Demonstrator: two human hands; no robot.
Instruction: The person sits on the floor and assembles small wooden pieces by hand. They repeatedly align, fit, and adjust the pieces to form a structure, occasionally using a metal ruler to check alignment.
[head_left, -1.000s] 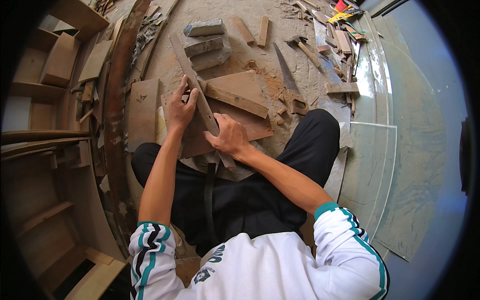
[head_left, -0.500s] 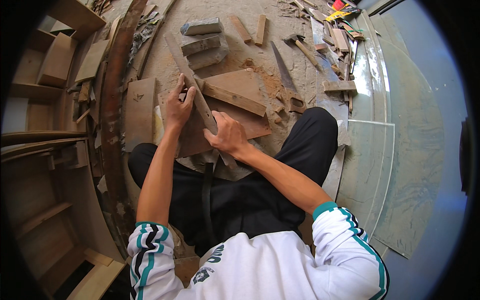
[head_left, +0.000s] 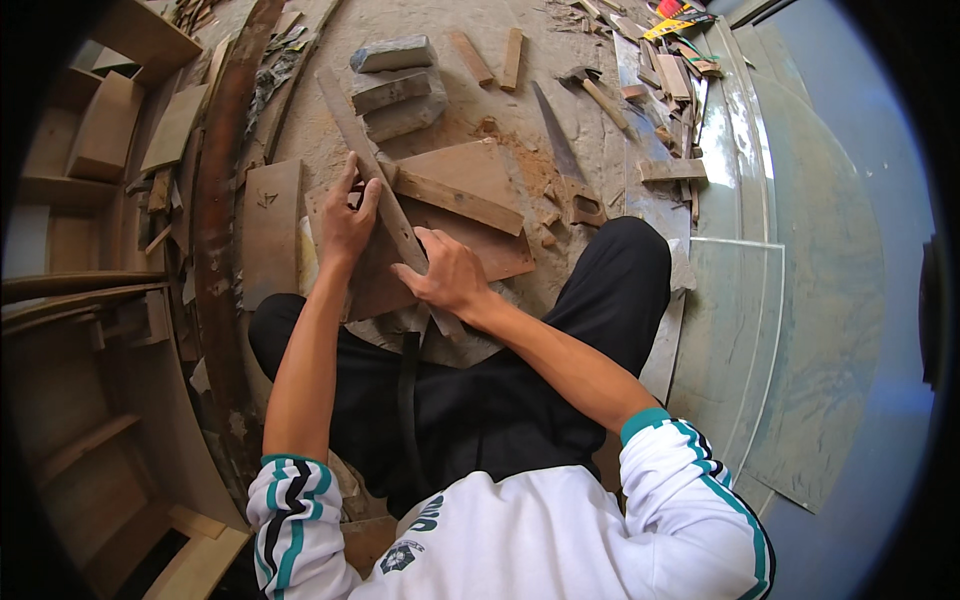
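A long, narrow wooden strip (head_left: 394,212) lies slantwise across my lap area, running from far left to near my legs. My left hand (head_left: 345,222) grips its left edge around the middle, thumb and forefinger against it. Lower down, my right hand (head_left: 452,272) is closed on its right side. Beneath the strip, a short wooden batten (head_left: 460,196) crosses at an angle on top of thin brown boards (head_left: 477,160). The fingertips on the strip's underside are hidden.
Beyond the boards sit grey stone blocks (head_left: 392,92) and two short wood pieces (head_left: 512,60). A handsaw (head_left: 558,138) and a hammer (head_left: 604,102) lie to the right, near scrap wood (head_left: 675,170) and glass sheets (head_left: 735,300). Wooden cabinet frames (head_left: 85,420) stand at left.
The whole view has shifted slightly, so the scene appears a little further left. Both hands keep about the same hold on the strip.
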